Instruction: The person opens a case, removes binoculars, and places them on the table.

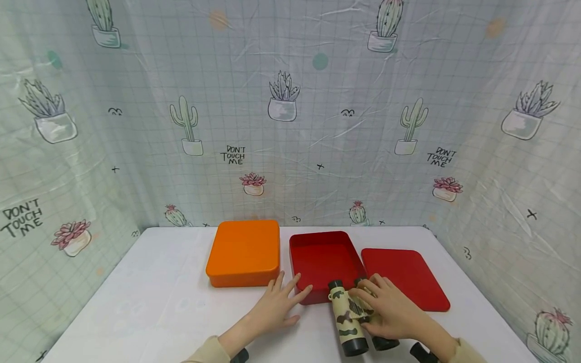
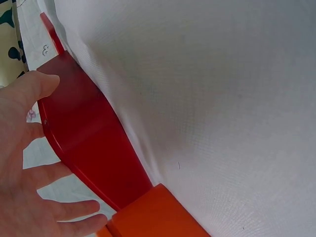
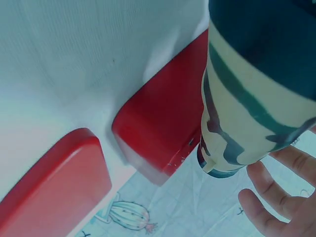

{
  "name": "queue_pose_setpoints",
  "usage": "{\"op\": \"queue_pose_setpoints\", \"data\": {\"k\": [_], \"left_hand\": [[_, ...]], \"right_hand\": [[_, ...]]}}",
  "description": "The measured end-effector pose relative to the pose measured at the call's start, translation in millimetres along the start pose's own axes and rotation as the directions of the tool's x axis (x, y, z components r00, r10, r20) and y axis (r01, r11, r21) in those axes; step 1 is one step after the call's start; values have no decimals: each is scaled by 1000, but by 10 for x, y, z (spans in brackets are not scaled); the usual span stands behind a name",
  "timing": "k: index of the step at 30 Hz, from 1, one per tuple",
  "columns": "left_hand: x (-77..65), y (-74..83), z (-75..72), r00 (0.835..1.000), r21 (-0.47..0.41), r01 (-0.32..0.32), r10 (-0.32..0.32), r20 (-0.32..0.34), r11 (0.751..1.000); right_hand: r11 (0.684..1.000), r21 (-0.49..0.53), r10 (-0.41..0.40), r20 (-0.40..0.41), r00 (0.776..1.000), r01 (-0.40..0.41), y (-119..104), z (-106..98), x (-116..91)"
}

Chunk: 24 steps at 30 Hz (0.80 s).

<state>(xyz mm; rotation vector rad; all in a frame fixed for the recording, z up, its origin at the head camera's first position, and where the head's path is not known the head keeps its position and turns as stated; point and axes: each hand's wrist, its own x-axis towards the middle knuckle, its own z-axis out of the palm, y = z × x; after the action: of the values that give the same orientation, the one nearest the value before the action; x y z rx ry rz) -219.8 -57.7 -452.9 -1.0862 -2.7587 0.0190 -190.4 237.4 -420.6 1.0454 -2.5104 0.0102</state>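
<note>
My right hand [image 1: 392,310] grips a pair of camouflage binoculars [image 1: 346,315] from above, its fingers curled over the right-hand barrel. The binoculars have black ends and are at the front edge of an open red box [image 1: 323,259]; whether they touch it I cannot tell. In the right wrist view a barrel [image 3: 247,108] of the binoculars looms large, partly covering the red box [image 3: 158,118]. My left hand [image 1: 274,307] has its fingers spread at the box's front left corner. In the left wrist view its thumb and fingers lie along the red wall [image 2: 94,133].
A flat red lid [image 1: 406,277] lies right of the red box. To the left stands an orange box [image 1: 244,252], its top closed. All sit on a white table [image 1: 150,292], with a cactus-print sheet [image 1: 290,151] hanging behind and at both sides.
</note>
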Motion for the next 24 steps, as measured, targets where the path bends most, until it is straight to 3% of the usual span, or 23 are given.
{"op": "queue_pose_setpoints", "data": {"k": [10, 24], "left_hand": [[-8, 10, -22, 1000, 14, -5, 5, -1, 1000], [-15, 17, -42, 1000, 12, -2, 2, 12, 1000]], "right_hand": [[998, 8, -56, -43, 997, 57, -55, 100, -61], [997, 66, -56, 83, 995, 51, -76, 244, -30]]}}
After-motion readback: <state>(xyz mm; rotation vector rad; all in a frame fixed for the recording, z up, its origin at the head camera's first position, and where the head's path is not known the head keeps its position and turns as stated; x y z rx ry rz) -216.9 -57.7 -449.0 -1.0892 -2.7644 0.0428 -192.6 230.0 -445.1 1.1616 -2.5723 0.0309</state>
